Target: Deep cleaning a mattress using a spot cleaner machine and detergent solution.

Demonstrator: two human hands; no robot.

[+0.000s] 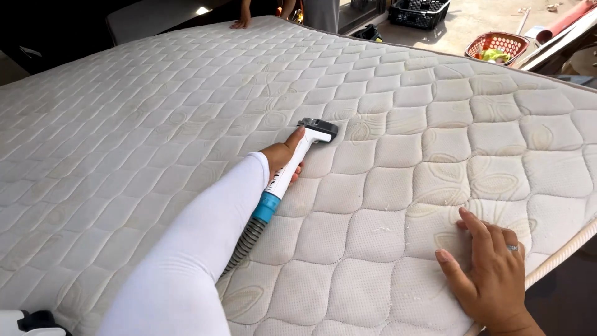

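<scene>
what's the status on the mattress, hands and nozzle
Left hand gripping vacuum nozzle, head pressed to quilted mattress. Right hand flat on mattress near edge. Another person's hand at far edge, clear of nozzle.

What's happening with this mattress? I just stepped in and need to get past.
A person in a white sleeve holds a white vacuum nozzle with a blue collar and ribbed hose in the left hand, its dark head pressed on the white quilted mattress. Their right hand lies flat near the mattress edge. Another person's hand rests on the far edge.
</scene>
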